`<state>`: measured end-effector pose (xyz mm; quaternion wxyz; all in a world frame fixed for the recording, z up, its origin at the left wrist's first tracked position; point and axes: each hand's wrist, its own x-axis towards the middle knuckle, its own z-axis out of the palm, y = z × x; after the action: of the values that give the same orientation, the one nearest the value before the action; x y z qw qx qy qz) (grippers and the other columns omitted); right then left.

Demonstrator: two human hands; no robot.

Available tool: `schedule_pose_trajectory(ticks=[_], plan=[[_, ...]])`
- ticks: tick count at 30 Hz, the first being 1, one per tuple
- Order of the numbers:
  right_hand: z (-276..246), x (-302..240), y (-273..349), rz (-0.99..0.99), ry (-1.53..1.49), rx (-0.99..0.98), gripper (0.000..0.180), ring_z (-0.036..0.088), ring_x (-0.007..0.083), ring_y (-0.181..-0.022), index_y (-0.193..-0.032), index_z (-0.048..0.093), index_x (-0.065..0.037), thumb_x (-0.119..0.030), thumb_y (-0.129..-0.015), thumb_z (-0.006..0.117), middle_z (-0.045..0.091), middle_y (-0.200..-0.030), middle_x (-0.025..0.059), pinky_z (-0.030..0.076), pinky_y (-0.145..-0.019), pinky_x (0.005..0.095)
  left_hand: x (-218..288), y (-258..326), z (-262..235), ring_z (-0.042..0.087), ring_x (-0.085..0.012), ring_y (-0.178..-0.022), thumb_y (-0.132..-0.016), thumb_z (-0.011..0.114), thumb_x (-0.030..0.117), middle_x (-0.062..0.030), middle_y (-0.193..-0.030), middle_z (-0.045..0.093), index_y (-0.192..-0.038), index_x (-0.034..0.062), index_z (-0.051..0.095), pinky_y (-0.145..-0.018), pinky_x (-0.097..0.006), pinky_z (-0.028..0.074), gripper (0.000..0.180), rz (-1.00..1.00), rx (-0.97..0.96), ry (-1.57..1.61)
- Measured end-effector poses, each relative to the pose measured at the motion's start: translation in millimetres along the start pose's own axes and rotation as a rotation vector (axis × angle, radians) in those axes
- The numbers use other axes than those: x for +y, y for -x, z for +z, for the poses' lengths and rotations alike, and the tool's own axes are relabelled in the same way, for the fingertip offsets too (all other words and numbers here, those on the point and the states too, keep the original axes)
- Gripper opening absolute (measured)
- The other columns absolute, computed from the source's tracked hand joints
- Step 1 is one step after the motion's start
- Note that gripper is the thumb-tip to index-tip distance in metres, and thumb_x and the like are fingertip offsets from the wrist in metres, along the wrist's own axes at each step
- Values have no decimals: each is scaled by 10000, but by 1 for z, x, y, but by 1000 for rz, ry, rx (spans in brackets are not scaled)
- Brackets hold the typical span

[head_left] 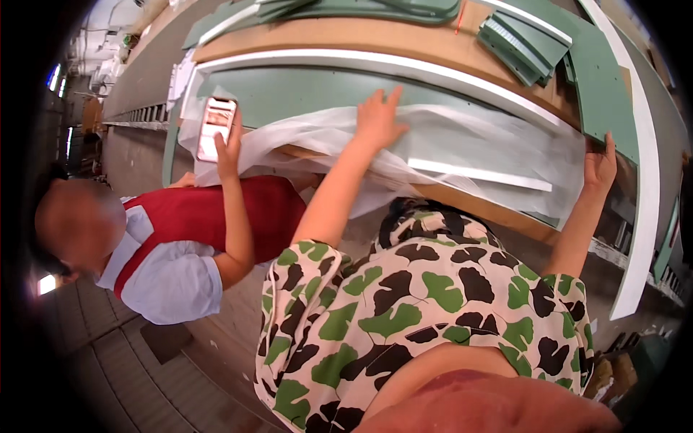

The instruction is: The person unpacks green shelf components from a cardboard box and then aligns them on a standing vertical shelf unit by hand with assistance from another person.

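Note:
My left hand [380, 120] is open, its fingers spread over a flat green panel [289, 85] with white raised edges. Under its palm and wrist runs a thin, translucent white wrapping sheet [310, 130], wrinkled on the left and spread smoother to the right. Out at the panel's right end, my right hand [600, 169] has its fingers stretched upward, beside the sheet's edge and against the corner of another green board [610, 101]. Whether a fold of sheet lies under those fingers is hard to make out. A white strip [480, 175] shows near the panel's front edge.
To my left, a co-worker in a red apron [267, 213] holds a phone [216, 130] over the sheet's left end. Brown cardboard [325, 37] lies behind the panel, with green slatted parts [523, 47] on it. A long white strip [639, 267] stands at the right.

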<state>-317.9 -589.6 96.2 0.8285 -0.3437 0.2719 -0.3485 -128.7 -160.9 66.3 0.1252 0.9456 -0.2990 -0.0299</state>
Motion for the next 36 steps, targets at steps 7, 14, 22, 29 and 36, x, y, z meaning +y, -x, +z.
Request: schedule_pose_trajectory(ticks=[7,14,22,29,36], plan=[[13,62,77,-18,1124,-630,260,564,119,-819,-1010,632,-63,-155,-771,675,626,-944,26,453,-718,254,-19,13,11,540,-324,-837,-701,688,218,-130,-872,579,-946,66,641,-736,-408,438,292,-13,-76,129],[44,72,106,-240,1623,-1059,337,533,307,-897,-970,600,-39,-67,-645,687,594,-944,107,441,-796,383,-22,18,-10,577,-236,-785,-716,652,85,-102,-944,621,-905,5,644,-710,-345,468,205,191,45,299],[17,-113,78,-409,917,-40,353,580,109,-848,-1109,524,26,-212,-855,585,622,-942,67,466,-753,241,2,90,-98,607,-207,-834,-666,481,-84,-107,-939,651,-956,26,647,-747,-314,474,352,323,-918,1024],[-98,-130,-86,-661,2111,356,475,579,403,-887,-1279,411,-149,-322,-841,473,603,-949,229,450,-806,463,-7,157,-34,583,-374,-809,-636,574,62,-222,-881,606,-886,-6,582,-722,-405,479,260,158,-830,36],[-120,-131,-142,-713,2226,58,643,611,358,-859,-1250,449,-120,-460,-739,641,624,-930,212,488,-717,439,54,114,-51,494,-313,-1060,-673,741,323,-160,-1161,520,-1144,40,519,-899,-398,396,593,361,-82,555]])
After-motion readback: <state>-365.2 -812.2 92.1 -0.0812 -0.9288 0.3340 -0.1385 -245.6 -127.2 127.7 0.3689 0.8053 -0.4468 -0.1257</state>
